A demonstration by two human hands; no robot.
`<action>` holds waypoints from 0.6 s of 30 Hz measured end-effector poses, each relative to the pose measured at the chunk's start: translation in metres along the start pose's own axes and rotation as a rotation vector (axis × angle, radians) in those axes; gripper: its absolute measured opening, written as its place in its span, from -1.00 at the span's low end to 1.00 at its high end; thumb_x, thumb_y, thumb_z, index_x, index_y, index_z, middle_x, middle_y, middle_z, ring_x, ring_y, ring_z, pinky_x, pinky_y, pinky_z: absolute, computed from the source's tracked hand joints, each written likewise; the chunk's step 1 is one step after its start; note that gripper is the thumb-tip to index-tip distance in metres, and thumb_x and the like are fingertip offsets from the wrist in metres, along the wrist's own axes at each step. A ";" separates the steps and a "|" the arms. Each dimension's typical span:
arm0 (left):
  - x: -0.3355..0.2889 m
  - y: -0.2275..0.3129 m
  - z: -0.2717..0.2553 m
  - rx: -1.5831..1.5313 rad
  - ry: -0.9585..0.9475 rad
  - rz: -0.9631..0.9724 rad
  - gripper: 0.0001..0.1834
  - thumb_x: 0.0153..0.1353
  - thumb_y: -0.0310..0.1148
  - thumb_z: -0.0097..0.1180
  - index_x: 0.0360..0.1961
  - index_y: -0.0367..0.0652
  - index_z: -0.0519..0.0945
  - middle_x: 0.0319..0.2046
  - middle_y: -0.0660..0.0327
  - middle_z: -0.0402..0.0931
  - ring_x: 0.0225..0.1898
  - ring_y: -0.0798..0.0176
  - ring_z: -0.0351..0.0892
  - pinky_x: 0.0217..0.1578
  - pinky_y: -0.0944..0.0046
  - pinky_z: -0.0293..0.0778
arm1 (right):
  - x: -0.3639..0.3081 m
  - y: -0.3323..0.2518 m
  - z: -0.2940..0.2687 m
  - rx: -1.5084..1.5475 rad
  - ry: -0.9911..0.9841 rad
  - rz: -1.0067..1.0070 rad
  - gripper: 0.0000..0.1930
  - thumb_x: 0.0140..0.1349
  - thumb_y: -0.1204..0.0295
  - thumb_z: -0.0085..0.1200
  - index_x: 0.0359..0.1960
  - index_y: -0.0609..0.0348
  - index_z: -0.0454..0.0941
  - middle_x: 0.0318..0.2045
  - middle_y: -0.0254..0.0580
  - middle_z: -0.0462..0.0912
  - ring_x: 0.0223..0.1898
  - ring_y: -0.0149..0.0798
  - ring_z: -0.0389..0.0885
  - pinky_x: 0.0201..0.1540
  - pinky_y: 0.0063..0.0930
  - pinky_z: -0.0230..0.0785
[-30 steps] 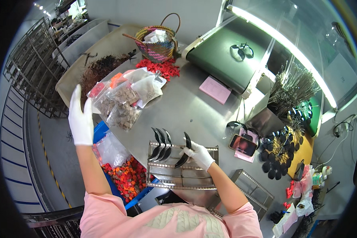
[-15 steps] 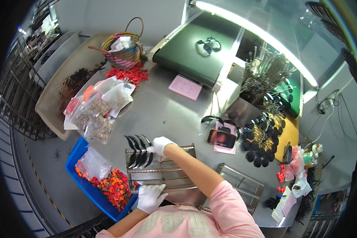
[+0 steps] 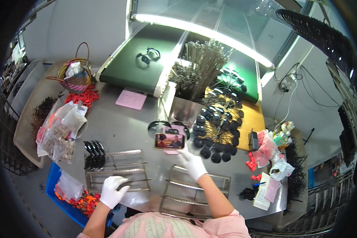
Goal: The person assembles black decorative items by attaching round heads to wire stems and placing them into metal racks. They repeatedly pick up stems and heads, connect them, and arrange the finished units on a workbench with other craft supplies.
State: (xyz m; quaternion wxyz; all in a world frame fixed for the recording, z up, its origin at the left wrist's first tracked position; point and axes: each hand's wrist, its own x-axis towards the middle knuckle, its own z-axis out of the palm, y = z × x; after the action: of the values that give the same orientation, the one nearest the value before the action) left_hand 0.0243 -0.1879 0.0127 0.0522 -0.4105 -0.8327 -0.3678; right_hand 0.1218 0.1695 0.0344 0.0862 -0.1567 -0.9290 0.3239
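Observation:
My left hand [image 3: 113,191], in a white glove, is over the near edge of a metal wire rack [image 3: 123,170]; its fingers are curved and apart, with nothing seen between them. Several glossy black curved lens-like pieces [image 3: 94,154] stand in two rows at the rack's left end. Also in a white glove, my right hand [image 3: 193,164] reaches forward with fingers stretched out close to the lower right edge of a phone [image 3: 169,141]. Whether the fingertips touch it I cannot tell. The phone lies on pink paper [image 3: 180,129], its screen lit. Below my right hand lies a second metal rack [image 3: 186,190].
Many black round lenses [image 3: 218,131] on thin stems stand beyond my right hand, by a bundle of metal rods [image 3: 198,71]. A green conveyor [image 3: 127,59] runs behind. Bagged parts [image 3: 63,129] lie left, above a blue bin [image 3: 53,178]. Papers [image 3: 265,192] lie right.
The view has turned to the right. My right hand has left the black pieces on the rack and moved over to the phone. My left hand stays near the rack's front edge.

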 end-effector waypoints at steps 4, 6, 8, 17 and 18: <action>0.048 0.070 0.080 -0.269 -0.264 0.299 -0.72 0.04 -0.34 0.38 -0.19 -0.14 0.72 -0.22 0.08 0.70 -0.24 -0.07 0.70 -0.22 -0.01 0.61 | -0.041 0.075 -0.068 0.129 0.183 0.306 -0.65 0.42 0.23 0.08 0.11 0.15 0.65 -0.13 0.08 0.75 -0.08 0.01 0.76 0.02 -0.28 0.54; 0.055 0.104 0.124 -0.358 -0.302 0.469 -0.64 0.08 -0.31 0.38 -0.08 -0.16 0.67 -0.16 0.08 0.69 -0.19 -0.06 0.70 -0.18 0.01 0.61 | -0.052 0.105 -0.089 0.319 0.232 0.388 -0.66 0.41 0.29 0.11 0.12 0.17 0.65 -0.18 0.00 0.79 -0.14 -0.16 0.78 -0.02 -0.38 0.54; 0.054 0.126 0.157 -0.327 -0.378 0.496 -0.56 0.11 -0.28 0.38 0.02 -0.16 0.62 -0.11 0.07 0.66 -0.14 -0.05 0.68 -0.13 0.02 0.60 | -0.053 0.137 -0.108 0.279 0.270 0.359 -0.66 0.40 0.33 0.13 0.10 0.27 0.64 -0.12 -0.03 0.78 -0.08 -0.19 0.76 0.02 -0.39 0.53; 0.058 0.133 0.194 -0.351 -0.306 0.447 -0.64 0.04 -0.29 0.38 -0.11 -0.10 0.63 -0.10 0.19 0.62 -0.11 0.06 0.65 -0.14 0.04 0.58 | 0.120 0.278 -0.142 -0.367 0.314 0.154 -0.53 0.38 0.20 0.07 0.21 0.23 0.54 0.09 0.15 0.64 0.17 0.14 0.56 0.27 -0.13 0.36; 0.059 0.134 0.192 -0.331 -0.328 0.439 -0.65 0.05 -0.30 0.35 -0.11 -0.10 0.60 -0.10 0.23 0.59 -0.10 0.09 0.63 -0.15 0.05 0.56 | 0.142 0.287 -0.145 -0.303 0.278 0.265 -0.47 0.36 0.19 0.09 0.27 0.25 0.51 0.14 0.16 0.62 0.22 0.13 0.53 0.33 -0.17 0.31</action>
State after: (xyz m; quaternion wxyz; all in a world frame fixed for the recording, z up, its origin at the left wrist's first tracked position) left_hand 0.1233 0.0288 -0.0273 -0.0723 -0.6372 -0.6503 -0.4072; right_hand 0.0940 0.5145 -0.0255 0.1456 -0.3316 -0.9175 0.1645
